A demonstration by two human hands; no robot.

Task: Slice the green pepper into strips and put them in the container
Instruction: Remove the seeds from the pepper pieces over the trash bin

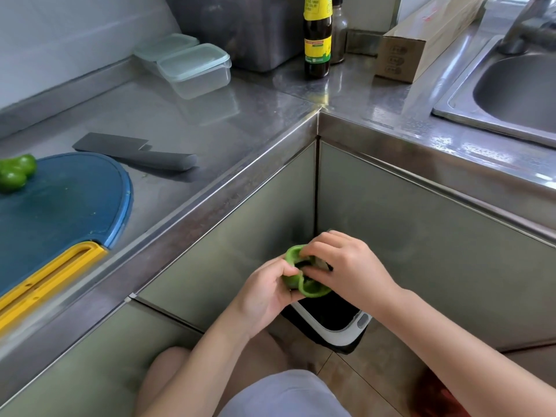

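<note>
Below the counter corner, my left hand (264, 291) grips a green pepper half (304, 285) from the left. My right hand (343, 263) reaches into its hollow with curled fingers, right above the open white bin (346, 332) on the floor. A second green pepper piece (15, 173) lies at the far left of the blue cutting board (60, 206). A dark cleaver (135, 153) lies on the steel counter just beyond the board. Two lidded clear containers (195, 69) stand at the back of the counter.
A dark sauce bottle (317, 40) with a yellow label and a cardboard box (421, 46) stand near the counter's inner corner. The steel sink (517, 88) is at the right. Cabinet doors (234, 251) close in the corner around the bin.
</note>
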